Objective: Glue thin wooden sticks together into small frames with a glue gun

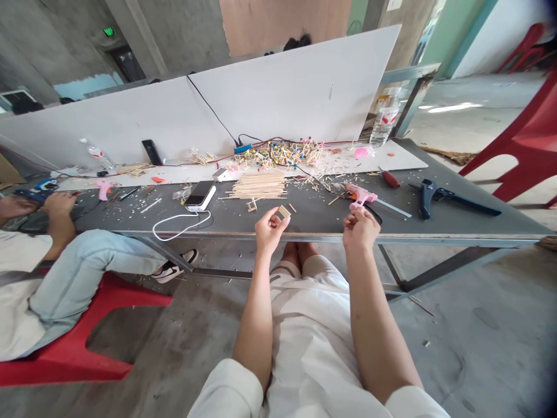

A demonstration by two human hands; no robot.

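Observation:
Between the thumb and fingers of my left hand [270,230] is a small flat piece made of wooden sticks [284,211], held just above the table's front edge. My right hand [361,227] is closed around the handle of a pink hot glue gun [362,195], and a translucent glue stick [394,208] juts from its back. Just left of my left hand lies a small wooden stick frame [252,205]. Behind it is a pile of thin wooden sticks [257,186]. One short loose stick [293,208] rests beside the held piece.
A white power bank [201,195] with a cable lies to the left. Blue ratchet-like cutters [429,194] and a red-handled tool [390,179] lie right. Coloured-tip stick pieces [287,153] heap against the white panel [282,98]. A co-worker's hand [60,204] is far left. A bottle [384,119] stands back right.

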